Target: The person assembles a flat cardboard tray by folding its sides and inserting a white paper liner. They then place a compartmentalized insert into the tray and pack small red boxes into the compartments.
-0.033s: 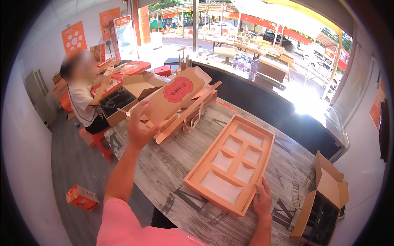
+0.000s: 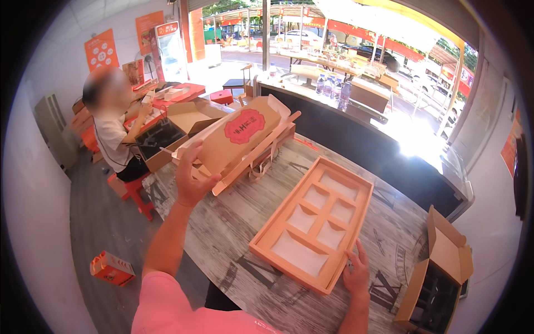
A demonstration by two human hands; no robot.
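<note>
At its near end, my left hand (image 2: 196,177) grips a long brown cardboard box (image 2: 222,150) with a red printed label. The box lies tilted over a stack of opened cardboard packaging (image 2: 256,158). In front of me lies a shallow orange tray box (image 2: 309,244) with several white-bottomed compartments of different sizes. My right hand (image 2: 357,268) rests at the tray's near right edge, fingers stretched along its side and not wrapped round it.
A person (image 2: 114,131) sits at the left beside an open carton (image 2: 158,136). An open brown box with a dark inside (image 2: 431,295) stands at the table's right end. Water bottles (image 2: 334,88) stand on the counter behind. An orange bag (image 2: 112,268) is on the floor.
My left hand has lowered the brown cardboard box a little toward the stack of packaging. The right hand and the tray stay nearly where they were.
</note>
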